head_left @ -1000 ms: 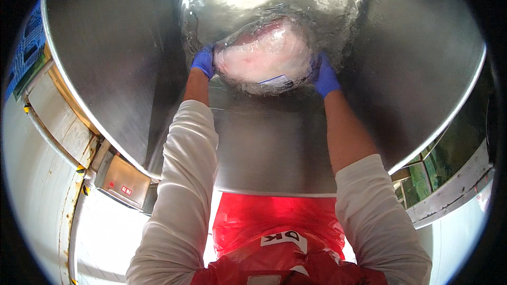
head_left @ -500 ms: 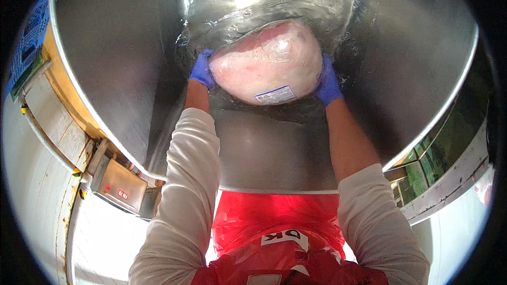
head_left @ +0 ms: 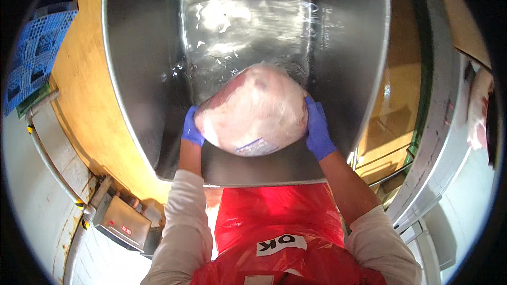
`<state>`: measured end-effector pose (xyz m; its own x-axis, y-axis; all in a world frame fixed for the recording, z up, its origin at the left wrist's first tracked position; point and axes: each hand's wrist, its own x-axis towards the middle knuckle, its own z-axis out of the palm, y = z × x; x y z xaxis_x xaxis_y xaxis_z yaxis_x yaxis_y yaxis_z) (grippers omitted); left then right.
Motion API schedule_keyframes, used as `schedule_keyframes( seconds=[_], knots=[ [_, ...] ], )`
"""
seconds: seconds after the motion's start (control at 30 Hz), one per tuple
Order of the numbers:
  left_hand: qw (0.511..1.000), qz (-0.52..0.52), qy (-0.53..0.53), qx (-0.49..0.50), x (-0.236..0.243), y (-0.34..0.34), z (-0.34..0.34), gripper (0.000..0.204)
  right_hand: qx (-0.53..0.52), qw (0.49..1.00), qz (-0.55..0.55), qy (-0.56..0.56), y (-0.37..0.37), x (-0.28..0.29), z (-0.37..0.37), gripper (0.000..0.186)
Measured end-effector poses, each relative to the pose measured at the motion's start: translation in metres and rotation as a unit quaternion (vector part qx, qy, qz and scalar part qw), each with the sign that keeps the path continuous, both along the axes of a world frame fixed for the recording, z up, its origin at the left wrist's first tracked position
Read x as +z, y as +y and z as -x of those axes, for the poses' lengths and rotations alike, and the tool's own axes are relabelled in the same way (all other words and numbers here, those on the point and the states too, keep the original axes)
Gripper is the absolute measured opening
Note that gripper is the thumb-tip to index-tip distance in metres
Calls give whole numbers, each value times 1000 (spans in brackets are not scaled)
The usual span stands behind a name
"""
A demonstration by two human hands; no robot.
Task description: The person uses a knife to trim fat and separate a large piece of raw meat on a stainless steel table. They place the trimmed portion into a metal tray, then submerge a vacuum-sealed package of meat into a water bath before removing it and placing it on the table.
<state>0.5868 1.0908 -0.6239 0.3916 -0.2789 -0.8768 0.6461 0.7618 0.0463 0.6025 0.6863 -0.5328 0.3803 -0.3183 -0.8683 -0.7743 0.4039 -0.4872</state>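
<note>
L fingers (head_left: 191, 119), R fingers (head_left: 314, 116) gloved, well apart; arms (head_left: 187, 206) fwd.

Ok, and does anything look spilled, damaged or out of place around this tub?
Nothing clearly wrong stands out. The meat is held between the left hand and right hand; water shows inside the tub, with no visible spill. The label slants, higher at its right end, though that may just be how the meat is turned.
</note>
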Motion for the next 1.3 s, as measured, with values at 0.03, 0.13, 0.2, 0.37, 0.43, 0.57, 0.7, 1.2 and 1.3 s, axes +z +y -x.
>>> schedule_keyframes(
  seconds=[0.03,0.13,0.2,0.37,0.43,0.57,0.7,1.2,1.3],
  knots=[
    [998,53,-20,10,23,1,4,50,10,1000,4,-21,1,15,5,40],
    [999,-7,-28,17,116,-7,12,49,25,998,10,-63,6,75,17,35],
    [998,-19,-55,12,153,-2,23,49,-4,998,15,-57,8,138,27,33],
    [985,-56,-143,-74,243,-10,54,51,-26,990,39,-132,-6,240,89,32],
    [981,-37,-157,-106,288,-34,74,54,5,988,75,-137,-27,279,122,29],
    [987,-22,-95,-130,386,-104,107,55,-80,984,53,-153,-66,356,195,34],
    [972,24,-143,-185,408,-162,156,57,-127,975,65,-169,-119,379,288,35],
    [746,48,-513,-423,604,-698,221,56,-405,735,181,-513,-491,495,555,26],
    [679,41,-568,-462,594,-765,237,51,-433,720,215,-498,-547,489,588,42]
  ],
)
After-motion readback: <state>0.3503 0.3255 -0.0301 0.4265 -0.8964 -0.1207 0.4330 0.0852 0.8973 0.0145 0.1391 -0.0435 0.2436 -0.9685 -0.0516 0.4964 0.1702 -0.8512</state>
